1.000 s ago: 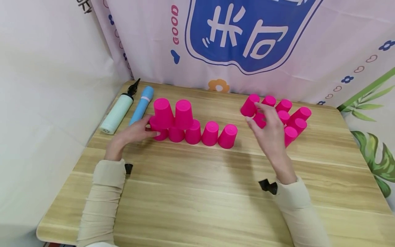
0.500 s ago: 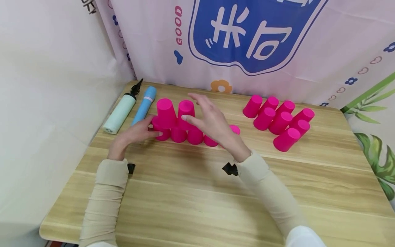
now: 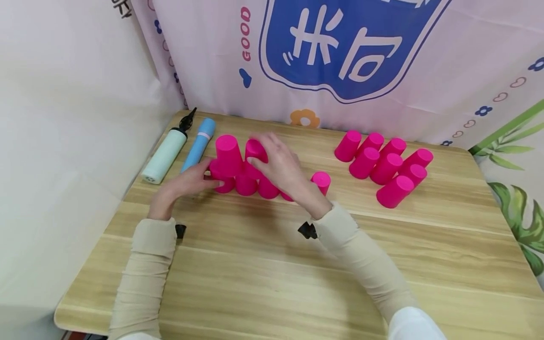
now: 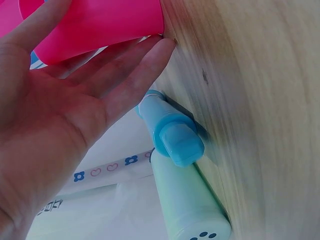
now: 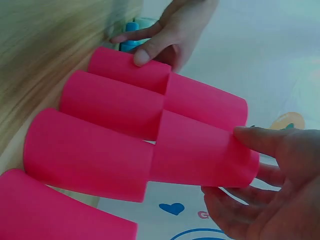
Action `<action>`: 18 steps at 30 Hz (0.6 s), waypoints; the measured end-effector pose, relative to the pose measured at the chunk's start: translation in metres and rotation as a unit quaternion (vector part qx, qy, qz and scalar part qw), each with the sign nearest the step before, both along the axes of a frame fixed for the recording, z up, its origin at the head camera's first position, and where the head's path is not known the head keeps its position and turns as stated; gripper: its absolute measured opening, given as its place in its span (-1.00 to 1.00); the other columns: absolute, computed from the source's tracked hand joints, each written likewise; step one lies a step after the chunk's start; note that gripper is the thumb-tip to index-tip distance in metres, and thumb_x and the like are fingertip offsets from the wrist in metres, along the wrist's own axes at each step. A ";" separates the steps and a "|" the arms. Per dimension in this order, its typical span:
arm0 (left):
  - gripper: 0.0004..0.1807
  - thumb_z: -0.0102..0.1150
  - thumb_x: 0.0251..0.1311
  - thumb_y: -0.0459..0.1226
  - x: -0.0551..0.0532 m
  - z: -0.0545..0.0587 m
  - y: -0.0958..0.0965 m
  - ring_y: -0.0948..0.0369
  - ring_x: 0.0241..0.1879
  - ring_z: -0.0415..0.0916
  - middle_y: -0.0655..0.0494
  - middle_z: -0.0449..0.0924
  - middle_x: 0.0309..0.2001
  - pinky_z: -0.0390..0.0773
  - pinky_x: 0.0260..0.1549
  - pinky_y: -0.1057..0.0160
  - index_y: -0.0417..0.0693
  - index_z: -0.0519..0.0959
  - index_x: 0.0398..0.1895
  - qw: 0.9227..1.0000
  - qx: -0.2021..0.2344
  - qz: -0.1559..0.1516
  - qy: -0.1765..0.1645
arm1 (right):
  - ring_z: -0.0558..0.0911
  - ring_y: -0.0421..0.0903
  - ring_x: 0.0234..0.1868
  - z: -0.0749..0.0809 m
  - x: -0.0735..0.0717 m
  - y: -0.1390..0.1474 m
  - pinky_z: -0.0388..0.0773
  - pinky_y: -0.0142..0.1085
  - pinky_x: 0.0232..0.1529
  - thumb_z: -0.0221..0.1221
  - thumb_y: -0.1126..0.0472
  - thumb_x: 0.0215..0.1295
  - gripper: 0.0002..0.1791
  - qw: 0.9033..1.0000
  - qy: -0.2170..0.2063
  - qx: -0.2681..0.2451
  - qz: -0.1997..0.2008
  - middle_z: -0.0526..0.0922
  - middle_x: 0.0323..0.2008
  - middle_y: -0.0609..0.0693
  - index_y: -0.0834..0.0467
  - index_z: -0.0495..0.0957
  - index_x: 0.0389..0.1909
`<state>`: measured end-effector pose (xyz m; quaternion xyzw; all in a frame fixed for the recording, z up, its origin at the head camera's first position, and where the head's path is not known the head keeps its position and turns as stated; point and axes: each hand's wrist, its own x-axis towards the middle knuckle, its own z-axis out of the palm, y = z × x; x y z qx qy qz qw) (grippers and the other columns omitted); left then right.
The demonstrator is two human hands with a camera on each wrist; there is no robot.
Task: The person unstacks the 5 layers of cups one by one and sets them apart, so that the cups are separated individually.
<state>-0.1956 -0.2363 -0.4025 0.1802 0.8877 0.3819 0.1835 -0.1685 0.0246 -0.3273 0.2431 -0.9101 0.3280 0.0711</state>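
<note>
Pink cups stand upside down in a row, with two more upside-down cups on top at the row's left end. My left hand (image 3: 191, 182) holds the leftmost bottom cup (image 3: 225, 185), thumb in front and fingers behind, as the left wrist view also shows. My right hand (image 3: 282, 163) grips the right-hand upper cup (image 5: 205, 152) near its closed end, with the thumb on one side and fingers on the other. Beside it, the left-hand upper cup (image 3: 228, 156) rests untouched. The right forearm and hand partly cover the row's right part; the end cup (image 3: 321, 182) shows past them.
Several more pink cups (image 3: 386, 169) stand upside down in a group at the back right of the wooden table (image 3: 255, 283). A pale green hand pump (image 3: 165, 155) and a blue tube-shaped object (image 3: 199, 146) lie at the left. A printed cloth (image 3: 212, 61) hangs behind.
My right hand has left the cup group at the right and moved left onto the right-hand upper cup, closing in on it. The left hand keeps its hold on the bottom cup.
</note>
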 end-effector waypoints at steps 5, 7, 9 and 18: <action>-0.31 0.20 0.28 -0.21 0.001 -0.003 0.000 -0.18 0.27 0.28 -0.26 0.34 0.25 0.33 0.23 -0.12 -0.28 0.13 0.35 1.000 -0.006 0.004 -0.004 | 0.52 -0.08 0.08 0.003 0.004 0.004 0.62 -0.21 -0.12 0.33 0.14 0.20 -0.39 1.000 0.015 -0.001 -0.007 0.48 0.12 0.02 0.10 0.40 0.26; -0.31 0.20 0.29 -0.20 0.001 -0.004 0.000 -0.18 0.27 0.28 -0.26 0.33 0.25 0.33 0.23 -0.12 -0.28 0.13 0.35 1.000 -0.007 0.005 -0.005 | 0.51 -0.08 0.09 0.009 0.009 0.012 0.62 -0.23 -0.15 0.34 0.14 0.19 -0.40 0.999 0.037 -0.012 -0.016 0.48 0.14 0.04 0.11 0.41 0.25; -0.32 0.20 0.29 -0.21 0.001 -0.003 0.000 -0.17 0.27 0.28 -0.25 0.33 0.25 0.33 0.23 -0.12 -0.27 0.13 0.34 1.000 -0.007 0.005 -0.004 | 0.52 -0.07 0.03 0.016 0.015 0.025 0.62 -0.25 -0.22 0.35 0.14 0.18 -0.41 0.996 0.073 -0.029 -0.028 0.49 0.13 0.06 0.13 0.43 0.22; -0.32 0.20 0.28 -0.21 0.000 0.000 -0.001 -0.18 0.28 0.26 -0.25 0.32 0.25 0.32 0.23 -0.12 -0.26 0.13 0.35 1.000 -0.006 0.004 -0.005 | 0.55 0.00 -0.02 0.018 0.031 0.119 0.56 -0.14 -0.10 0.38 0.14 0.12 -0.44 0.967 0.178 -0.088 -0.157 0.58 0.06 0.10 0.20 0.51 0.16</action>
